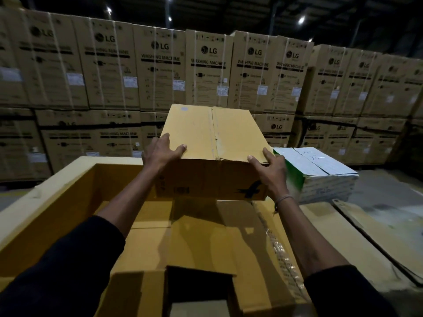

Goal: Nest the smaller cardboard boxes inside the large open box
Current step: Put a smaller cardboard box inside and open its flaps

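I hold a closed brown cardboard box (212,143) in the air above the far part of the large open box (57,193). My left hand (160,152) grips its near left corner and my right hand (272,172) grips its near right corner. The held box has a taped top seam and a dark logo on its front face. Inside the large box, a small open box (196,291) sits at the near edge, and flat cardboard lies on the bottom.
A white and green box (320,172) rests to the right, just beyond the large box's folded-out flap (338,236). A wall of stacked washing machine cartons (160,72) fills the background. Grey concrete floor (389,191) shows at the right.
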Available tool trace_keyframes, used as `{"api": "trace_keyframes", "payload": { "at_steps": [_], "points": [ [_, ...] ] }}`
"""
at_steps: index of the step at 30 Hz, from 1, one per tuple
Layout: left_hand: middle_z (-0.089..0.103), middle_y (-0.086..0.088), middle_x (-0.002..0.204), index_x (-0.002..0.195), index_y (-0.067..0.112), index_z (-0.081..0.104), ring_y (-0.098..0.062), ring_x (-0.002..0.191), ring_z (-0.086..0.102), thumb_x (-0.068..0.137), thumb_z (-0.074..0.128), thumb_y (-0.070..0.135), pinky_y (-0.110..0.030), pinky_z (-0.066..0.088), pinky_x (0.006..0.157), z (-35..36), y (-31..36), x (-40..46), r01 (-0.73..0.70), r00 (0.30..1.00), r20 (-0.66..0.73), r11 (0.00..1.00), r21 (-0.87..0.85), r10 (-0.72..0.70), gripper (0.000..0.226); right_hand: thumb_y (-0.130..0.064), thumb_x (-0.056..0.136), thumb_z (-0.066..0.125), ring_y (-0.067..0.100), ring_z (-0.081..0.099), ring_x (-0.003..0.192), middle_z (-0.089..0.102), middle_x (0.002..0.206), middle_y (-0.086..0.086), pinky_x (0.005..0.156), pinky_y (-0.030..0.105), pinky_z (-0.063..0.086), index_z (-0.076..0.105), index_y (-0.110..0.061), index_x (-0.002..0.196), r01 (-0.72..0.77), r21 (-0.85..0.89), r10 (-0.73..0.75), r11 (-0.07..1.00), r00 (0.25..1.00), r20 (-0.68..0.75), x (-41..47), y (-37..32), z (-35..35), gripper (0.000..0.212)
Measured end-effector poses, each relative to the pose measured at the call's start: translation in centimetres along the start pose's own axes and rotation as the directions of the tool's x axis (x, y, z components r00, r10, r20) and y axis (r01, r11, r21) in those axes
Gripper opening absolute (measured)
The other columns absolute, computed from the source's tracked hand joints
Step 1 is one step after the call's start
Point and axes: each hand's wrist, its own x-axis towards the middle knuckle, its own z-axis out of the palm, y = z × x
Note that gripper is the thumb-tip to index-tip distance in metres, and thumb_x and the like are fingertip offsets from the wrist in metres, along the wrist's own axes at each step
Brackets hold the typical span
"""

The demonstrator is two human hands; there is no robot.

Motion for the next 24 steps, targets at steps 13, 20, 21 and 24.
{"api": "trace_keyframes", "payload": {
  "at_steps": [13, 20, 21, 24],
  "points": [
    [0.063, -0.011, 0.116, 0.122, 0.013, 0.060, -0.029, 0.102, 0.061, 0.088, 0.060, 0.071, -0.042, 0.055, 0.082, -7.1, -10.1, -5.7, 0.076, 0.994, 0.073, 0.995, 0.068, -0.081, 0.067, -0.051, 0.092, 0.074, 0.033, 0.049, 0.128, 0.047, 0.133, 0.016, 0.109, 0.048, 0.045, 0.053, -0.010, 0.151, -0.002, -0.053, 0.008, 0.999, 0.993, 0.122, -9.4, -5.3, 5.2, 0.075],
    [0.062, -0.010, 0.119, 0.125, 0.012, 0.058, -0.026, 0.103, 0.059, 0.088, 0.064, 0.068, -0.037, 0.047, 0.074, -6.4, -13.4, -7.1, 0.062, 0.987, 0.146, 0.998, 0.001, -0.061, 0.067, -0.055, 0.086, 0.079, 0.031, 0.054, 0.130, 0.053, 0.142, 0.013, 0.111, 0.048, 0.047, 0.054, -0.011, 0.151, -0.120, -0.041, 0.125, 0.992, 0.980, 0.158, -11.5, -2.9, 7.1, 0.083],
    [0.062, -0.011, 0.122, 0.127, 0.012, 0.057, -0.028, 0.108, 0.061, 0.087, 0.067, 0.066, -0.039, 0.050, 0.077, -6.5, -13.4, -7.1, 0.065, 0.987, 0.152, 0.997, -0.045, -0.058, 0.068, -0.054, 0.083, 0.082, 0.031, 0.053, 0.133, 0.053, 0.148, 0.013, 0.111, 0.050, 0.048, 0.052, -0.011, 0.152, -0.156, -0.010, 0.155, 0.988, 0.974, 0.167, -11.3, -2.8, 6.9, 0.087],
    [0.061, -0.012, 0.131, 0.135, 0.009, 0.053, -0.032, 0.119, 0.060, 0.086, 0.077, 0.052, -0.046, 0.055, 0.090, -6.7, -13.3, -7.2, 0.130, 0.978, 0.190, 0.966, -0.225, -0.087, 0.069, -0.050, 0.078, 0.087, 0.034, 0.055, 0.131, 0.050, 0.153, 0.011, 0.105, 0.056, 0.052, 0.042, -0.016, 0.158, -0.302, 0.090, 0.280, 0.949, 0.939, 0.201, -10.5, -2.5, 5.8, 0.098]
  ]
}}
